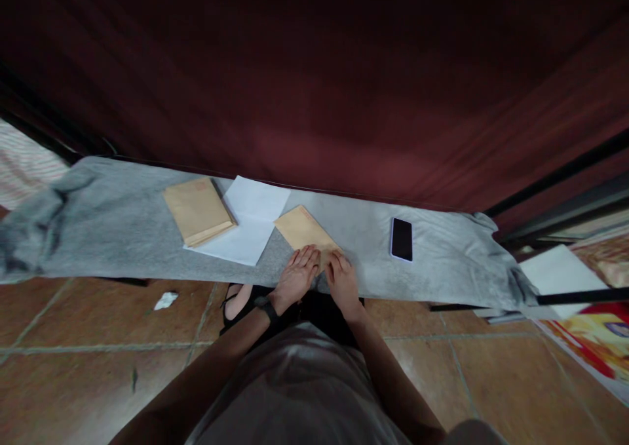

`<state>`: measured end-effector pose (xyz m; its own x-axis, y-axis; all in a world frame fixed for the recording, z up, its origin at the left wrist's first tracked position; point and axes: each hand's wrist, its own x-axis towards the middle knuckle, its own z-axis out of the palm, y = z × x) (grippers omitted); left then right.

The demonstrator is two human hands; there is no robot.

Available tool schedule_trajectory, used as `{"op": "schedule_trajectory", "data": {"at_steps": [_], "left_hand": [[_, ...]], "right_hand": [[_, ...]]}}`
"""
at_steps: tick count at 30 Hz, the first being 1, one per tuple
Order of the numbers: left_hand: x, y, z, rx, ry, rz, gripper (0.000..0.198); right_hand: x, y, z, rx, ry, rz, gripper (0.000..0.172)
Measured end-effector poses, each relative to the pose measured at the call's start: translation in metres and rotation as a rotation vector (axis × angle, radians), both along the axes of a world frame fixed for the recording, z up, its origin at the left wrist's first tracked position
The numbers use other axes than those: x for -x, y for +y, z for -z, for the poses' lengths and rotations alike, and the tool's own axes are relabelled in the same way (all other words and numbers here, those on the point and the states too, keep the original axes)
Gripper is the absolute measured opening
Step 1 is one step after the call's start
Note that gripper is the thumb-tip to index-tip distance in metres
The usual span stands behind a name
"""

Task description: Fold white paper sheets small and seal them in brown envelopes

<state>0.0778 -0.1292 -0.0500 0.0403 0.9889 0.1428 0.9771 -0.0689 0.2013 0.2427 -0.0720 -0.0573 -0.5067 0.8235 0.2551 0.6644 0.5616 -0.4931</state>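
A single brown paper envelope point(305, 227) lies slanted on the grey cloth, its near end under both my hands. My left hand point(297, 276) rests on that end with its fingers stretched out flat and close together; a dark band is on the wrist. Bent fingers of my right hand point(343, 282) grip the near right corner of the same envelope, and the thumb tip is partly hidden. Left of it, a stack of brown envelopes point(199, 206) overlaps an unfolded sheet of white paper point(253, 219).
A phone point(401, 240) with a dark screen lies to the right on the cloth-covered narrow bench point(442, 261). A dark red curtain point(314, 104) hangs directly behind. Crumpled white paper point(166, 300) is on the tiled floor, and white sheets point(563, 278) are at the far right.
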Motion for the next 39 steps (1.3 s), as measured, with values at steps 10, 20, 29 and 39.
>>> {"op": "schedule_trajectory", "data": {"at_steps": [10,20,29,39], "left_hand": [[0.035,0.067,0.003,0.079,0.025,-0.067,0.061],[0.075,0.123,0.008,0.023,-0.049,-0.183,0.063],[0.045,0.111,0.013,-0.017,-0.07,-0.12,0.06],[0.0,0.084,0.015,-0.011,-0.069,0.03,0.058]], "right_hand": [[-0.001,-0.018,0.011,-0.244,-0.261,-0.051,0.055],[0.002,-0.021,0.006,-0.12,-0.142,-0.042,0.054],[0.0,-0.015,0.005,-0.086,-0.116,-0.061,0.05],[-0.004,-0.004,0.003,0.047,0.132,-0.007,0.047]]}}
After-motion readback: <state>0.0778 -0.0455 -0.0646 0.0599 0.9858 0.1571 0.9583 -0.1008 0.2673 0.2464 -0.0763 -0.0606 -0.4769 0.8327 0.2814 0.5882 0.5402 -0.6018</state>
